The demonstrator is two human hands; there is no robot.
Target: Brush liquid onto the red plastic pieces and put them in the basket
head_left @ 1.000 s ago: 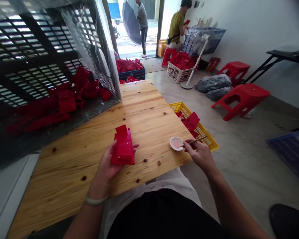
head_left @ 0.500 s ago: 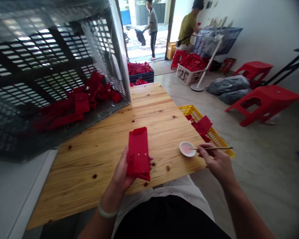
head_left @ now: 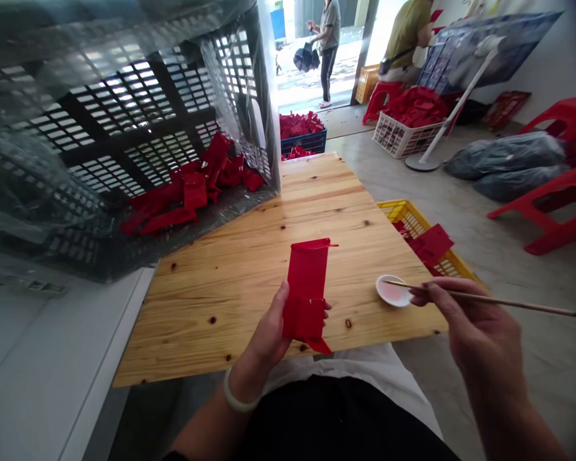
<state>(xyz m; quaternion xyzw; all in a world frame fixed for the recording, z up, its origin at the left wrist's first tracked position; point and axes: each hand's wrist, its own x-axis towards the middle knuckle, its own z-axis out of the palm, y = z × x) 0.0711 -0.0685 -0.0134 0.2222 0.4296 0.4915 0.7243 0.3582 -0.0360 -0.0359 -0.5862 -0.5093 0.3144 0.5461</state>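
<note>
My left hand is closed around the lower part of a flat red piece, held above the wooden table. The piece has a folded top edge, a squarish flap low down with small shiny dots, and a loose corner at the bottom. Between the fingers of my right hand is a thin wooden brush, pinched near its tip end. Its tip lies over a small white dish of pinkish liquid at the table's right side. Whether the tip touches the liquid, I cannot tell.
A plastic-lined dark crate on the left holds several red pieces. Beside the table's right edge sits a yellow crate with more. Farther back are a white crate, a fan stand, red stools and two people.
The view has turned left. My right hand has raised the brush slightly from the dish, its handle now pointing down to the right. The red piece in my left hand has tilted, its lower corner hanging.
</note>
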